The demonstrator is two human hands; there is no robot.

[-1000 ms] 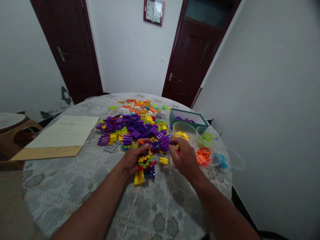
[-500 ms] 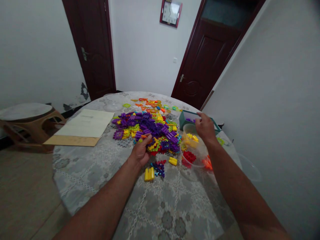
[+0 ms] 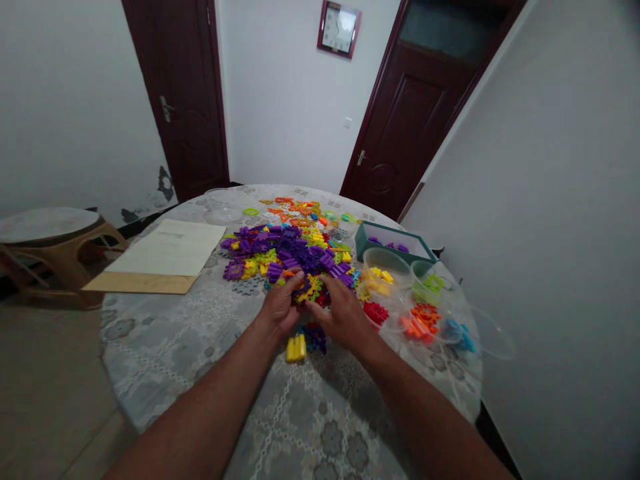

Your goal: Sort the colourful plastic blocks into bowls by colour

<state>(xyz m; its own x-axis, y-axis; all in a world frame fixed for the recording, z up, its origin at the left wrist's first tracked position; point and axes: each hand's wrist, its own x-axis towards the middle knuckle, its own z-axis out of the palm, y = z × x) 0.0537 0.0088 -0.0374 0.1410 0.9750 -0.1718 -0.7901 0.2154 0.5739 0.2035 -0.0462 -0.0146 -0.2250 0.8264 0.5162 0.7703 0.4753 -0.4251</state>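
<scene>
Beside the front of a heap of plastic building pieces (image 3: 295, 250), mostly purple, my left hand (image 3: 280, 303) is closed around a few pieces, an orange one (image 3: 289, 273) among them. My right hand (image 3: 343, 313) is close to it on the right, thumb and fingers apart around yellow gear-shaped pieces (image 3: 311, 289). Whether its fingertips touch them is unclear. Just below the hands lie a yellow ribbed connector (image 3: 296, 348) and a dark blue-purple piece (image 3: 315, 337).
At right stand a green-edged box (image 3: 395, 241) with purple pieces and a clear tub (image 3: 387, 261) with yellow ones. Other clear containers hold red, orange (image 3: 423, 323), green and blue pieces (image 3: 461, 335). Paper sheets (image 3: 167, 247) lie at left on the patterned tablecloth (image 3: 200, 347).
My right hand has come from above the green-edged box, left and toward me, to the pieces beside my left hand. The left hand stays in place with its hold.
</scene>
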